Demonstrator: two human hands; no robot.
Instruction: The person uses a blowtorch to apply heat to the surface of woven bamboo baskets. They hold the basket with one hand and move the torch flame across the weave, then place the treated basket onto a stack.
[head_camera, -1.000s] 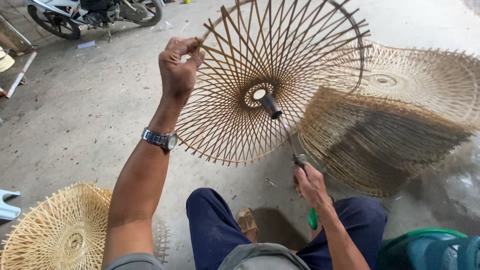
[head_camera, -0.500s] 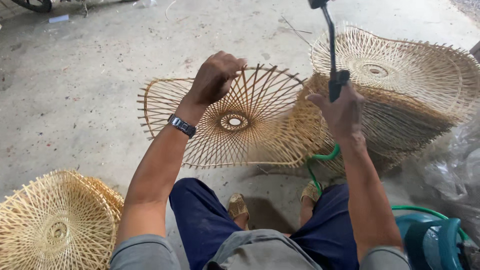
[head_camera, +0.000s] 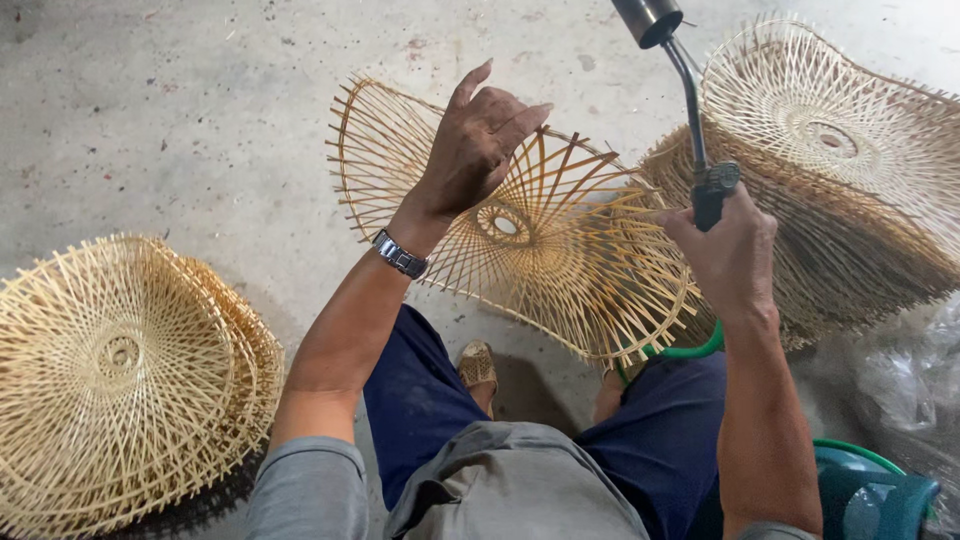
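Left hand (head_camera: 478, 140), bare, wristwatch (head_camera: 401, 254) at the wrist: laid over the upper rim of a woven bamboo frame (head_camera: 560, 255), fingers loosely curled across the spokes, thumb raised clear; it grips the rim rather than pinching it. Frame: round, open-spoked, golden-brown, with a small ring hub at centre; held tilted above the person's knees, its lower edge near the dark blue trousers (head_camera: 650, 450), its right side passing behind the right hand.

Right hand (head_camera: 728, 255): closed in a fist around the dark handle of a gas torch (head_camera: 690, 110). Torch: thin bent metal neck rising from the fist to a dark cylindrical nozzle at the top edge of the view; nozzle well above the frame, apart from it. Green hose (head_camera: 690, 350) looping out from under the frame by the right knee.

Further out, right: stack of finished pale bamboo frames (head_camera: 840, 190) on the concrete floor (head_camera: 200, 120), just behind the torch. Left: second stack of pale frames (head_camera: 120, 370) lying flat on the floor, well apart from the hands. Bottom right: teal plastic object (head_camera: 870, 495), partly cut off; clear plastic sheeting (head_camera: 915, 380) beside it. One sandalled foot (head_camera: 478, 365) between the knees.
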